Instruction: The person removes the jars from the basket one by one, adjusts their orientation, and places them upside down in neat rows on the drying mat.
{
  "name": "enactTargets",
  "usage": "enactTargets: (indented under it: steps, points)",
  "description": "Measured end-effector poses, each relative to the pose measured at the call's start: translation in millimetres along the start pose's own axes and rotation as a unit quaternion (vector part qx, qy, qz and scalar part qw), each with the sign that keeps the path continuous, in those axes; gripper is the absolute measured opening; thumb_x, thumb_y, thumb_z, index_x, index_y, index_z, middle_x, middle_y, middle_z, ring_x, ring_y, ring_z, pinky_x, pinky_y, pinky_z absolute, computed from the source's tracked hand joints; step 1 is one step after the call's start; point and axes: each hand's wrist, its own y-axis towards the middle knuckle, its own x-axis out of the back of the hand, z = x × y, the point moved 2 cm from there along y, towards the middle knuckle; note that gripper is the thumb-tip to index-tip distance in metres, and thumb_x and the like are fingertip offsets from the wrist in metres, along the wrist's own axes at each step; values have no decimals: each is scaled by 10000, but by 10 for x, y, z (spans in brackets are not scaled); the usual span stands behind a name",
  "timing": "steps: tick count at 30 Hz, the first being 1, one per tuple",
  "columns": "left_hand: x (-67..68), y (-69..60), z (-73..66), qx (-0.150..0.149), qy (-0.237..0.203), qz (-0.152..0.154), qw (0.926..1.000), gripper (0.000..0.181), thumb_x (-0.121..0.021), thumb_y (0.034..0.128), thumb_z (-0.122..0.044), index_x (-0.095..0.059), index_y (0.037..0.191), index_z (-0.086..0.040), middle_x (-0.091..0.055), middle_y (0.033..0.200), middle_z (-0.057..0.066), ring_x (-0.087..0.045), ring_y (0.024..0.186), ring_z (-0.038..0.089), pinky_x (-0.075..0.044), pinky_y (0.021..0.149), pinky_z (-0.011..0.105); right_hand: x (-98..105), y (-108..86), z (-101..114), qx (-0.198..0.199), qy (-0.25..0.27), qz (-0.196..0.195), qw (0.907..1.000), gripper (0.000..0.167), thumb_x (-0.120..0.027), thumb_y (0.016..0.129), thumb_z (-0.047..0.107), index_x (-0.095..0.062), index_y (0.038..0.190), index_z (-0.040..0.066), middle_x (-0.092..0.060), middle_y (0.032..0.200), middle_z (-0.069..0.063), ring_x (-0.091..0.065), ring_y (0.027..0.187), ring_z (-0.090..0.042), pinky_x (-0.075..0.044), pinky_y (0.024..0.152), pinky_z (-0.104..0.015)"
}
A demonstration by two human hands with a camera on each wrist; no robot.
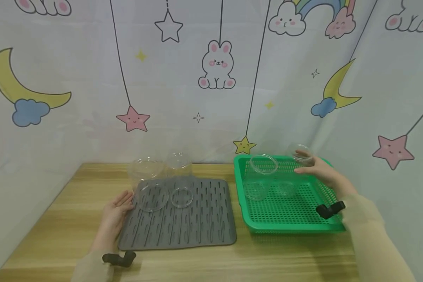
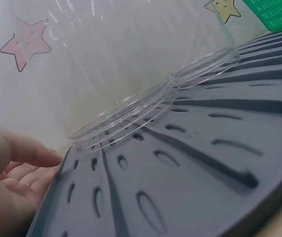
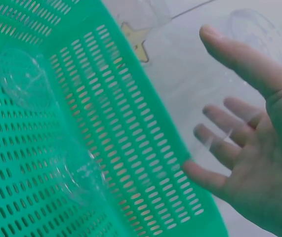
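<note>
Two clear plastic cups stand upside down on a grey ribbed drying mat (image 1: 211, 227): a wider cup (image 1: 151, 196) at left and a narrower cup (image 1: 181, 197) beside it. At the mat's left edge lies my left hand (image 1: 117, 213), next to the wider cup, its fingers extended and holding nothing. Inside the green basket (image 1: 292, 226), two more clear cups stand rim up, one cup (image 1: 262, 168) left and another cup (image 1: 285, 190) right. My right hand (image 1: 319, 170) is at the right cup's upper part, thumb and fingers spread apart; contact is hard to tell through the transparent plastic.
The wooden table (image 1: 67, 219) carries both mat and basket. Behind it hangs a white curtain (image 1: 183, 98) printed with stars, moons and rabbits. The basket's raised perforated wall (image 3: 116, 123) stands beside the right hand.
</note>
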Motion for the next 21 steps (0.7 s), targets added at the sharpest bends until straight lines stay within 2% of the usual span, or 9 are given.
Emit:
enactTargets:
  steps: [4,11,16,20,21]
  points:
    - [9,-3,-16,0,-15,49,10000,695,-412,968,90,-61,1558,-15,-126,1623,185,-189,1493,280,-326,1137,184,3,-24,64,-41,168,-261,9995,856,-649,919,95,-85,1555,-2,-149,1581,-311,-173,1436,-499,-231,1122,-693]
    - [51,-76,-118,78,19,-81,9999,677,-385,984,49,-61,1565,-80,-113,1636,103,-176,1506,228,-283,1185,245,-6,-84,223,-19,200,-795,9966,864,-670,914,133,-112,1570,67,-181,1584,-286,-200,1431,-478,-223,1124,-689]
    - [80,-138,-260,-191,-259,-467,9984,635,-374,1011,6,-94,1570,-100,-144,1635,86,-212,1500,173,-296,1161,180,-7,-120,322,4,170,-1271,9917,842,-682,913,176,-163,1574,133,-309,1544,-183,-277,1385,-407,-252,1124,-656]
    - [71,-193,-385,-592,-611,-786,9933,626,-413,1012,0,-137,1568,-84,-192,1628,95,-271,1481,157,-303,1161,186,-12,-152,408,67,293,-1636,9861,800,-701,898,173,-243,1555,147,-392,1448,-48,-294,1366,-336,-239,1126,-656]
    - [62,-210,-418,-704,-677,-837,9917,623,-418,1011,4,-147,1566,-80,-223,1626,65,-295,1472,142,-304,1163,193,-17,-162,433,74,316,-1718,9846,792,-705,896,174,-259,1549,153,-397,1436,-31,-297,1363,-321,-240,1126,-654]
